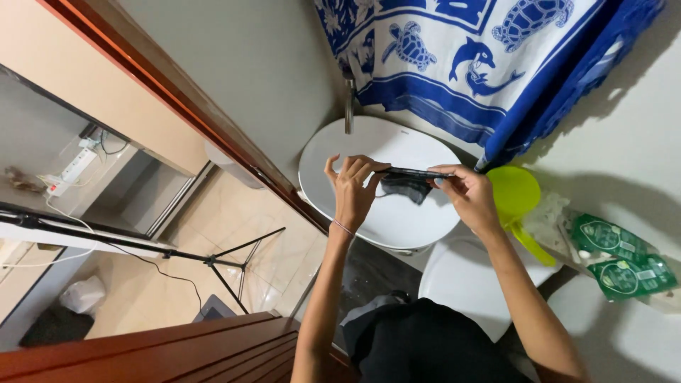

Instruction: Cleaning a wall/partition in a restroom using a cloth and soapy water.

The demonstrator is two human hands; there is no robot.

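My left hand (352, 191) and right hand (468, 195) meet at the centre of the frame, above the closed white toilet lid (355, 149). Between them I hold a thin dark stick-like thing (415, 172), its long axis running left to right across the picture; each hand is closed narrowly on one end, fingertips pinching it. A bit of dark cloth (406, 188) hangs under it, nearer my right hand. What the thing is I cannot make out, as my fingers cover both ends. A green scoop (514, 195) sits just right of my right hand, under the blue turtle-print cloth (454, 50) at the top
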